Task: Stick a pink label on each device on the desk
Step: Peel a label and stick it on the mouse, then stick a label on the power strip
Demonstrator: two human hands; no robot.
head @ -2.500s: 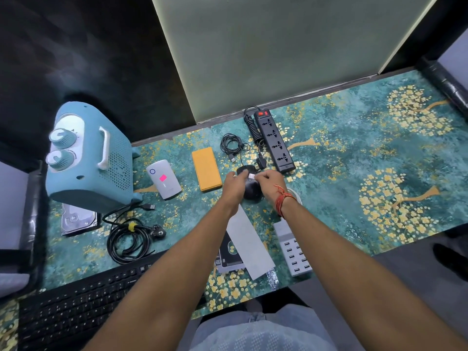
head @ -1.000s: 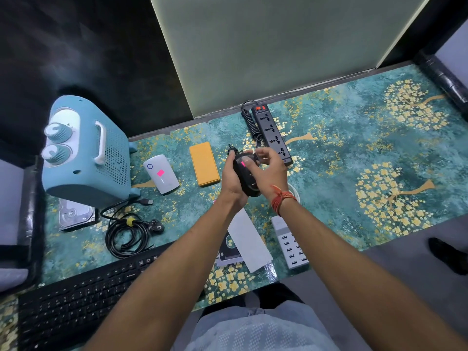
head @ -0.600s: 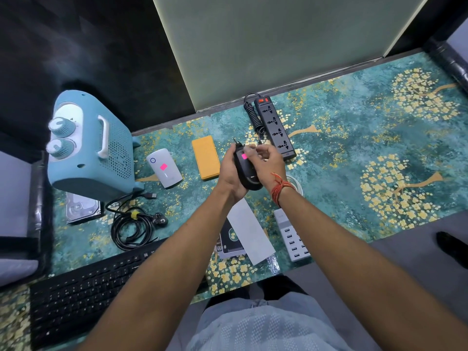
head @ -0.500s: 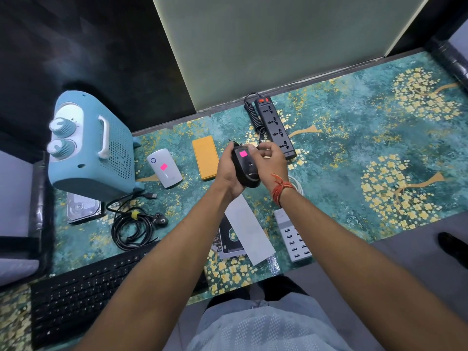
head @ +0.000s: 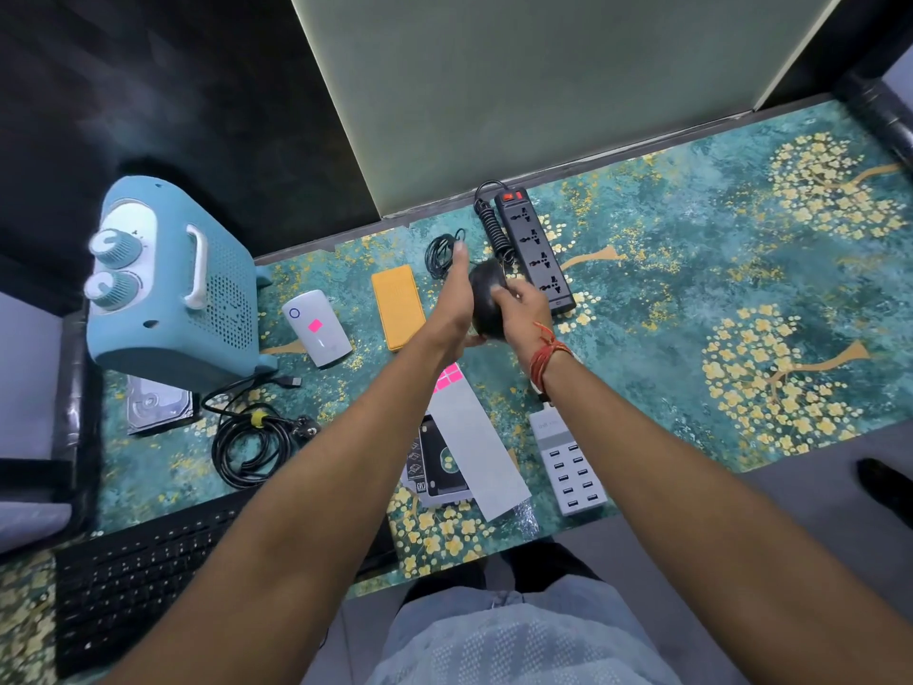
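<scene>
Left hand: I see my left hand (head: 457, 299) flat and open, fingers stretched straight toward the far edge of the desk, its palm side pressed against the left flank of the black mouse (head: 486, 301).
Right hand: my right hand (head: 523, 309) is curled over the mouse from the right, fingers clamped on its top and near side; a red thread band (head: 546, 351) sits at the wrist.
Arm pose: both forearms run up from the bottom of the view and converge on the mouse, the hands close together with only the mouse between them.
Mouse: held between both hands, over the desk (head: 691, 309), just beside the black power strip (head: 536, 252) and its coiled cord; I cannot tell whether it touches the surface, and no label shows on it from this angle.
Label sheet: the white backing strip (head: 477, 452) lies under my left forearm, with pink labels (head: 448, 377) showing at its far end, just near of the hands.
Already labelled: the white oval device (head: 317, 327) to the left carries a pink label.
Others: the orange power bank (head: 397, 306) lies just left of my left hand; the white USB hub (head: 568, 462) lies under my right forearm; the blue heater (head: 173, 289) stands far left.
</scene>
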